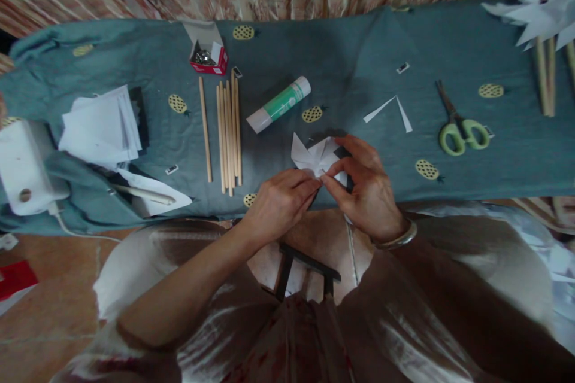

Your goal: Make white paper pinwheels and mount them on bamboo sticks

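A white paper pinwheel (318, 156) with folded, pointed blades is between my hands at the near edge of the cloth-covered table. My left hand (287, 200) holds its lower left side, fingers pressed together over the paper. My right hand (362, 188), with a bangle at the wrist, pinches the paper near the pinwheel's middle with thumb and forefinger. Its other fingers rest along the right side of the pinwheel. The fingertips cover part of the centre. Just beyond lies a glue stick (281, 104) with a green label.
Wooden sticks (229, 137) lie left of the glue stick, below an open red box of metal pins (209, 57). Farther left are stacked paper sheets (101, 125) and a white power strip (29, 164). To the right are paper slivers (395, 109), green-handled scissors (462, 134) and pinwheels on sticks (545, 9).
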{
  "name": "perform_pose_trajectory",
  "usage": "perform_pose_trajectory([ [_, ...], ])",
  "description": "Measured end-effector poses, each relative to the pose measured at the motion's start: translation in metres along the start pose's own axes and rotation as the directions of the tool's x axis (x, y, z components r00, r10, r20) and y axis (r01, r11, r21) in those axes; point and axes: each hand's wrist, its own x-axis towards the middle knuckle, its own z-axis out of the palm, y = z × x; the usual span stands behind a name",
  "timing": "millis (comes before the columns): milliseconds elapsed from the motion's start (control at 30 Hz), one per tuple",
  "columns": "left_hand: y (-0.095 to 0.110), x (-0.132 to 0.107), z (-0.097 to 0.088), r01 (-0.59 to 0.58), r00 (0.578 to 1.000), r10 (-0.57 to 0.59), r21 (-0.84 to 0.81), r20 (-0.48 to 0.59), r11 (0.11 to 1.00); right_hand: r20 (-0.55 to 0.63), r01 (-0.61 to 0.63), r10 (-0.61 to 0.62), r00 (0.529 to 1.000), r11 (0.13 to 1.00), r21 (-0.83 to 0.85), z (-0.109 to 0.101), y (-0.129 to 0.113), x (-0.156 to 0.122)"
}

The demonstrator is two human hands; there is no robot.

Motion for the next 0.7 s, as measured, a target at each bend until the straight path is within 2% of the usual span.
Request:
perform_pose_trajectory([
  [700,0.0005,0.0008,0.0000,-0.006,1.000,0.006,-0.003,-0.019,1.000,-0.022,0.007,-0.007,1.000,1.000,0.023,-0.0038,-0.0091,-0.0020],
])
